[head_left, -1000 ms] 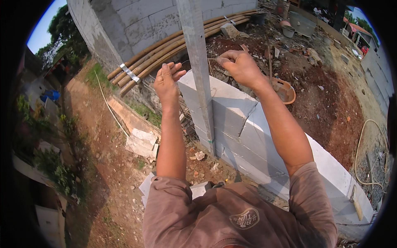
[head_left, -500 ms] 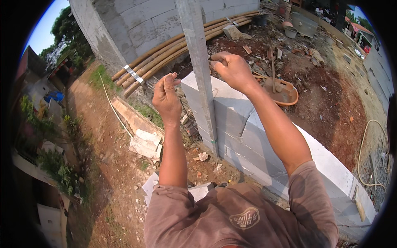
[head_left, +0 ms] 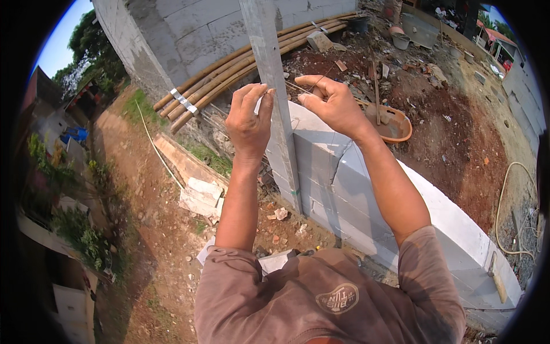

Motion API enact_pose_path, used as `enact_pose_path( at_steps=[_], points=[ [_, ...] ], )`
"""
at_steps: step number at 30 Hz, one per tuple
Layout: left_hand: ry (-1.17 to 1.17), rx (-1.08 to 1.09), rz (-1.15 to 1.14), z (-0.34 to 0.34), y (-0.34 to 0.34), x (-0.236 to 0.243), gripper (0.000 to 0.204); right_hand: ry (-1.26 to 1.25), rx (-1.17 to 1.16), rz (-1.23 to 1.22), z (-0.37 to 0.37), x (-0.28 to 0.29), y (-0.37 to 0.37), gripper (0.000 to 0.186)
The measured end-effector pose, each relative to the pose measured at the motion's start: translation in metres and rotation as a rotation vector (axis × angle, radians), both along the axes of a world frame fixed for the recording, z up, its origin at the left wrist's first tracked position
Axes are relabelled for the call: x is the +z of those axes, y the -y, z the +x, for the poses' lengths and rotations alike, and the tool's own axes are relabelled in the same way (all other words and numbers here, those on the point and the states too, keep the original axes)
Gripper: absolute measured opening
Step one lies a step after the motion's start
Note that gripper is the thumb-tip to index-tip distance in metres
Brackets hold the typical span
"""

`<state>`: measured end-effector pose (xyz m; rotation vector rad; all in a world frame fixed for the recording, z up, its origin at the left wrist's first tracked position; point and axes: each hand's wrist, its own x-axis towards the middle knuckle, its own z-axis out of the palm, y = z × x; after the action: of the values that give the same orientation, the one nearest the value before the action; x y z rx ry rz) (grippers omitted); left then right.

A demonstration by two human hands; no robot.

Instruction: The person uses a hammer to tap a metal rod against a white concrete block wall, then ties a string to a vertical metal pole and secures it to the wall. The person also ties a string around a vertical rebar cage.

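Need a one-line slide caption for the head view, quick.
Both hands, left hand and right hand, pinch a thin string beside an upright post at a low white block wall.

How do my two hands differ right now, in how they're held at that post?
The left hand is raised with its back to the camera, fingers against the grey post. The right hand reaches in sideways from the post's other side, pinching a thin string. Both are bare and raised above the block wall.

We stand over a low block wall [head_left: 366, 189], an upright post [head_left: 275, 103] rising at its left end. Our left hand [head_left: 247, 123] is left of the post, our right hand [head_left: 332, 103] right of it, a thin string [head_left: 298, 88] between them. Beyond lie bundled poles [head_left: 229, 71]; a basin [head_left: 392, 123] sits on the ground right of the wall.
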<state>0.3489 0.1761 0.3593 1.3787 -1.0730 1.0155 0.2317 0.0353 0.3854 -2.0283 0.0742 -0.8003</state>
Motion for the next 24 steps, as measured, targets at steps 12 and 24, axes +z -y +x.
enact_pose_path(
  at_steps=[12, 24],
  points=[
    [-0.328, -0.223, -0.069, 0.010, 0.017, -0.010, 0.035, 0.288, 0.013, -0.033, -0.003, 0.002, -0.011, 0.026],
    [-0.911, -0.701, -0.094, 0.040, 0.036, -0.019, 0.040, 0.309, -0.184, -0.054, 0.013, 0.000, 0.033, 0.037]
  ],
)
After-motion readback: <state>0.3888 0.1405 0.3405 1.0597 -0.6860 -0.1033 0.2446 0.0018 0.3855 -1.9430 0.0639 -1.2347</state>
